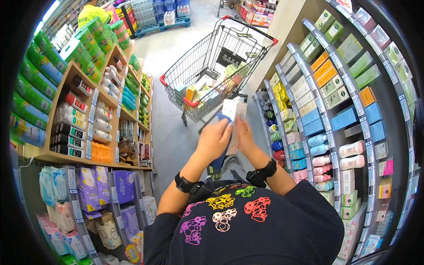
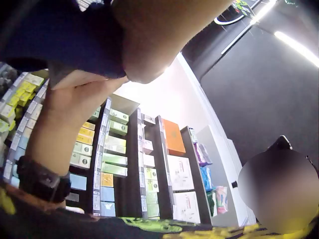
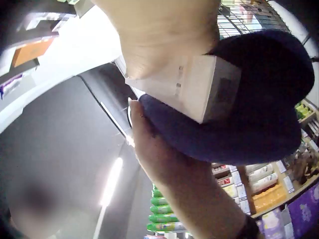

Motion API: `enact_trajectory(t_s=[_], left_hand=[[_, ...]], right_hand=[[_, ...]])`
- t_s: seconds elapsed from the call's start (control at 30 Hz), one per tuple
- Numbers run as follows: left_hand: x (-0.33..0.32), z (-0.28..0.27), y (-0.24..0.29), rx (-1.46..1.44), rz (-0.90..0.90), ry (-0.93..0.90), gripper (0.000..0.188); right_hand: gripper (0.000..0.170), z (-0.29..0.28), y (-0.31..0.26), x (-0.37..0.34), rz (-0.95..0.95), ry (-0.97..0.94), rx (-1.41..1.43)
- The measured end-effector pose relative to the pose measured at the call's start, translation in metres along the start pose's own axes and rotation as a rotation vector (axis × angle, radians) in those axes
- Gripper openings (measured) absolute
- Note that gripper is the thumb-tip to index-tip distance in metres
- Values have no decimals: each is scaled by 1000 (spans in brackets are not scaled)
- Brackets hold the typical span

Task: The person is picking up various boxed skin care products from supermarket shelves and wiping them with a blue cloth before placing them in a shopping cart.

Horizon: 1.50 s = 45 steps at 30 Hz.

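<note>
In the head view my left hand (image 1: 214, 139) grips a dark blue cloth (image 1: 223, 140), which hangs down in front of my legs. Beside it, my right hand (image 1: 245, 134) holds a slim white box (image 1: 234, 111) upright. From the right wrist, the box (image 3: 187, 84) lies against the folded blue cloth (image 3: 244, 134), with my left hand (image 3: 167, 154) under the fabric. The left wrist view has the cloth (image 2: 65, 37) close to both hands, and the box is largely hidden there.
A wire shopping cart (image 1: 216, 66) with several boxed goods stands ahead. A shelf of boxes and bottles (image 1: 318, 141) runs along the right. On the left is a wooden shelf (image 1: 39, 152) with tubes and green canisters (image 1: 33, 90). Stacked water bottles (image 1: 161, 11) stand farther back.
</note>
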<state>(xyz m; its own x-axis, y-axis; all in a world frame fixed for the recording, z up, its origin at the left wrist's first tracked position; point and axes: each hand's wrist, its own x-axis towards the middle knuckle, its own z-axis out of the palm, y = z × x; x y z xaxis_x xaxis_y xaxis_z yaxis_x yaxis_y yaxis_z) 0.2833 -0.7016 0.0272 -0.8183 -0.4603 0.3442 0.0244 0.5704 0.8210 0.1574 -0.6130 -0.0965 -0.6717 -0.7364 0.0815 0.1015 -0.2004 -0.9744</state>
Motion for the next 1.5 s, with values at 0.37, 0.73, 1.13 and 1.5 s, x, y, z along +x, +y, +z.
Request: enact_trajectory(t_s=[0.37,0.73,1.13,1.5], left_hand=[[1,-9,-9,-344,-172,-427,25],[22,41,-44,-808,-319,-523,15],[106,76,-69,-982,-379,-226,23],[167,95,-135,-854,-559,123,41]], right_hand=[[56,0,-114,27,230,86,809],[57,-19,-108,54,21,191,504],[57,-99,-67,141,327,264,628],[53,-154,-45,197,691,-36,918]])
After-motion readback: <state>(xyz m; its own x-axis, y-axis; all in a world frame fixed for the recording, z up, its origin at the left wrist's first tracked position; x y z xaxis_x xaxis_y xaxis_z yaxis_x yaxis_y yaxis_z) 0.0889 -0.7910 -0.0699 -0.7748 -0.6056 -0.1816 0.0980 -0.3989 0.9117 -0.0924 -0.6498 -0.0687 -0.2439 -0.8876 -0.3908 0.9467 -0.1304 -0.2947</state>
